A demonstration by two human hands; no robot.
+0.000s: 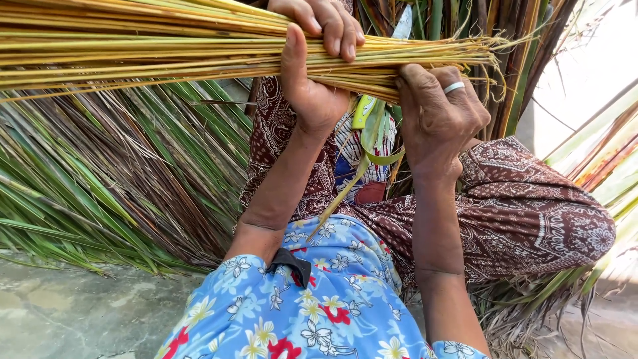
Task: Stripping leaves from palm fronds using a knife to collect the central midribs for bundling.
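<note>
The bundle of thin palm-leaf ribs (166, 50) runs across the top of the frame, from the upper left edge to just right of centre. The ribs are long, stiff and straw-like, yellow to pale green, lying nearly parallel and packed close. At the right end they fray into fine, curling tips.

The left hand (316, 63) is wrapped around the bundle near the top centre, thumb underneath and fingers curled over the top. The right hand (438, 113), with a silver ring (454, 87) on one finger, is closed on the frayed end just to the right, close beside the left hand.

The long left part of the bundle hangs unsupported, so I judge that a loosened grip could let it sag and ribs slide out or fan apart. The ribs look smooth, which would help them slip. The thin, hard tips near the right hand could also prick or scratch the fingers.

A strip of green leaf (372, 143) curls down between the forearms. Below are the blue flowered sleeves (319, 306) and a brown patterned cloth (525, 213) over the lap, soft and folded. Green and brown dried palm fronds (113, 179) fill the left and the right edge, flat, bladed and fibrous, heaped on a rough grey concrete floor (73, 312) at lower left.
</note>
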